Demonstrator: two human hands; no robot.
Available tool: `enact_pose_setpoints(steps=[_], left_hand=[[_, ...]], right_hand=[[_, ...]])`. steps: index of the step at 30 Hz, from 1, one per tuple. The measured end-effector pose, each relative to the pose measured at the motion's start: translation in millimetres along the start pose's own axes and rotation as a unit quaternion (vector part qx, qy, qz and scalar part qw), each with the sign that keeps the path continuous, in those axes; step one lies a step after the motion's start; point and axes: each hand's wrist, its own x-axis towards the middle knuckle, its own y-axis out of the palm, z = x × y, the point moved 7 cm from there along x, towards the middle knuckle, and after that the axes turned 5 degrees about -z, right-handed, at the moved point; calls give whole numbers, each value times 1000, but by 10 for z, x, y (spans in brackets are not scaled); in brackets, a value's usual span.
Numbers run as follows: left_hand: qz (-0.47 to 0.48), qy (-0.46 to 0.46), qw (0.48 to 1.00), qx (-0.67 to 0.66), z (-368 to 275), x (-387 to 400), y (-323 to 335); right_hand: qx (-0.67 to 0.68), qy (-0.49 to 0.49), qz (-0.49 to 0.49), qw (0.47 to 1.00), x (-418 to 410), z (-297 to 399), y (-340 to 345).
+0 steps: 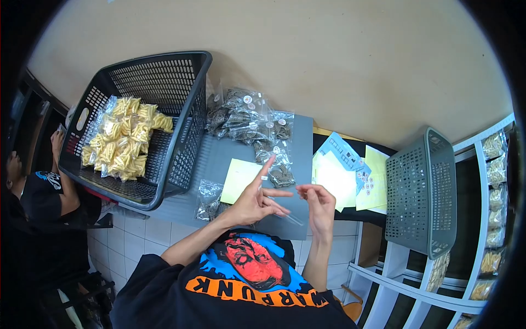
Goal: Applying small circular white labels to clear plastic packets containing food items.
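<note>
My left hand (255, 201) is over the grey table (302, 164), index finger stretched out and the other fingers bent. A small white label shows at its index finger. A clear plastic strip or bag edge (292, 219) shows by its lower fingers; whether it is gripped is unclear. Close on its right is my right hand (319, 201), thumb and fingers bent near each other; anything between them is too small to tell. Beyond my left hand lies a clear bag of dark coiled pieces (282, 176), near a heap of similar bags (242, 115). A yellow sheet (242, 177) lies left of my index finger.
A black plastic basket (164, 193) with bags of pale yellow pieces (123, 140) stands left. Right are yellow sheets (335, 177), round stickers (367, 185), a blue printed sheet (345, 150), a grey-green basket (441, 193) and a rack (478, 205) with bags. Another person (45, 193) is far left.
</note>
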Motion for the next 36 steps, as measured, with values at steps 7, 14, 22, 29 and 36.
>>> enact_pose_setpoints(steps=[7, 14, 22, 29, 36], left_hand=[[50, -40, 998, 16, 92, -105, 141], [49, -51, 997, 26, 33, -160, 118], [-8, -93, 975, 203, 156, -141, -60], [-152, -27, 987, 44, 221, -11, -292], [-163, -36, 983, 73, 303, 48, -273]], right_hand=[[93, 76, 84, 989, 236, -22, 530], [165, 108, 110, 974, 264, -116, 597], [-38, 17, -1, 999, 217, -49, 295], [-8, 38, 16, 999, -124, -141, 242], [35, -15, -67, 997, -207, -199, 59]])
